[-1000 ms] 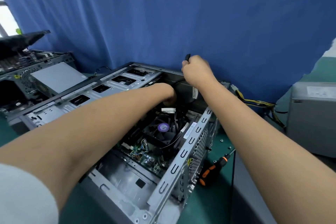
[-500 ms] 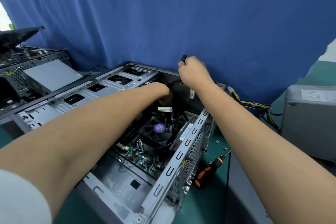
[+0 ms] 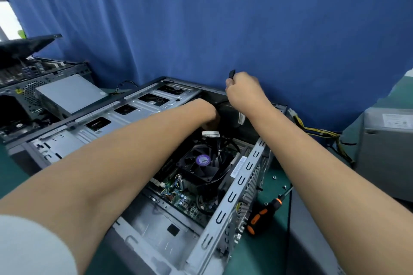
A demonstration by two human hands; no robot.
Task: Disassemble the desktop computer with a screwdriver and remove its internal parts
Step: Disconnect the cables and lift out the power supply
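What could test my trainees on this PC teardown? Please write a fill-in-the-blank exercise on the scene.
The right hand pinches a black connector before the ___ curtain.
The left hand reaches ___ the computer case.
The screwdriver handle is black and ___.
The fan sticker is ___.
Missing: blue; inside; orange; purple.

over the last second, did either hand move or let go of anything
Nothing visibly changed; only the view swayed a little. The right hand still pinches the black cable connector above the computer case, the left hand still reaches inside it, fingers hidden, and the screwdriver still lies beside it.
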